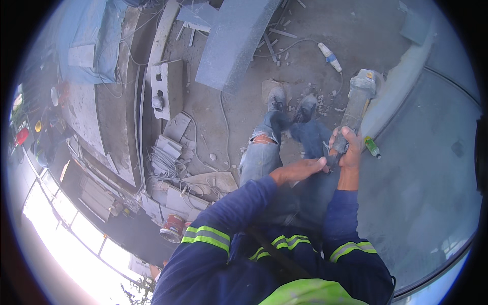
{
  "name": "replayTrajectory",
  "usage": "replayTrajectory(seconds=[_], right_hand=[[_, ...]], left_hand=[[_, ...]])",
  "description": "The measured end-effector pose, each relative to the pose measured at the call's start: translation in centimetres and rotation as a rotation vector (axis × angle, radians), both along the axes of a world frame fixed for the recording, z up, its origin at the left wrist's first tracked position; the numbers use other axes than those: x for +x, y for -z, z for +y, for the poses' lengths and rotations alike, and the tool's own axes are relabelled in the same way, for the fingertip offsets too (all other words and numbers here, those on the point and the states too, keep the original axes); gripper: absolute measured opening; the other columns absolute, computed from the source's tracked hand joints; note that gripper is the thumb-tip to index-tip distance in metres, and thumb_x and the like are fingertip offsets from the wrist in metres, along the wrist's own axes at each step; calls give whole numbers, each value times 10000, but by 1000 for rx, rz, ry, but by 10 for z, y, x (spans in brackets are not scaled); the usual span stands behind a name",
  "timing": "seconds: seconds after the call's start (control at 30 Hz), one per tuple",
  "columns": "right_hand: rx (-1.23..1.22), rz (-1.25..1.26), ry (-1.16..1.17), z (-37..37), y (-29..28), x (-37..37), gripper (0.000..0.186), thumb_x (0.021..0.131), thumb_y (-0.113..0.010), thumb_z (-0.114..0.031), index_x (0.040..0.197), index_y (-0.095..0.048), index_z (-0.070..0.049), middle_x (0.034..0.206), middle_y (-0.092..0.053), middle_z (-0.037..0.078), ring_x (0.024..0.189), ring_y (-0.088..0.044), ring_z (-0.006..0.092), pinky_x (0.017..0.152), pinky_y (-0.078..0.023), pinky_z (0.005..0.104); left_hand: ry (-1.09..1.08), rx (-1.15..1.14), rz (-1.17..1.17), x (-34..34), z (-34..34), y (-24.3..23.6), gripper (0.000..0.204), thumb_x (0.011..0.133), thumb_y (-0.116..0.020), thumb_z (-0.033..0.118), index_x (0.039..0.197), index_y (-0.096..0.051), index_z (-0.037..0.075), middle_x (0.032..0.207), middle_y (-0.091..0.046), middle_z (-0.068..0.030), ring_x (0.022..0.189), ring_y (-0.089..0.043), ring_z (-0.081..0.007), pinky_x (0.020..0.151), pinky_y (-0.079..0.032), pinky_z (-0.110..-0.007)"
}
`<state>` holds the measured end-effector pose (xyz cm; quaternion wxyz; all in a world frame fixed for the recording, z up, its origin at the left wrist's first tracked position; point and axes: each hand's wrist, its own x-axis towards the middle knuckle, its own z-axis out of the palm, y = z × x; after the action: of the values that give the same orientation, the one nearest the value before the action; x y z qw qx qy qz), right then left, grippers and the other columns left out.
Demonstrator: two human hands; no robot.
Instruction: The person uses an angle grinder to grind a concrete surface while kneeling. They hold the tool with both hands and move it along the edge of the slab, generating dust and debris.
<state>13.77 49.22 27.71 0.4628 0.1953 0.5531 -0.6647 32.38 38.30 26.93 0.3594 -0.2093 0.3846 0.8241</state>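
Note:
My right hand (348, 148) is wrapped round the rear handle of a dusty angle grinder (359, 101), whose head points away from me at the right. My left hand (301, 170) reaches across to the grinder's tail end, thumb and fingertips brought together there. What sits between those fingertips is too small to make out. A green plastic bottle (372, 147) lies just right of my right hand. Both sleeves are dark blue with bright reflective bands.
A plug connector (329, 57) on a cable lies ahead on the dusty floor. A large grey sheet (236, 46), a hollow block (170, 89), tangled cable (165, 160) and broken board pieces lie to the left. A red and white bucket (173, 227) stands nearby. Glassy panel (422, 183) at right.

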Motion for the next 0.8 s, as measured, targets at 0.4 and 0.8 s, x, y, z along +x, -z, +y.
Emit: replayTrajectory(seconds=[0.4,0.8], right_hand=[[-116,99,-121,-13,71,73,764,885,-858,-163,1543,-502,-11,1078,-708,102,754,-737,177,640,-643,328],[-254,166,-81,-129,192,97,989,930,-872,-333,1658,-353,89,1379,-675,206,1190,-719,254,1011,-594,388]], left_hand=[[-180,-584,-129,-33,-89,69,976,1094,-592,789,1530,-612,-84,1424,-720,-189,1208,-740,-279,1159,-518,-494],[-381,-765,-102,-76,-188,174,602,978,-854,433,1237,-761,-103,1079,-787,-129,997,-748,-202,889,-596,-351]])
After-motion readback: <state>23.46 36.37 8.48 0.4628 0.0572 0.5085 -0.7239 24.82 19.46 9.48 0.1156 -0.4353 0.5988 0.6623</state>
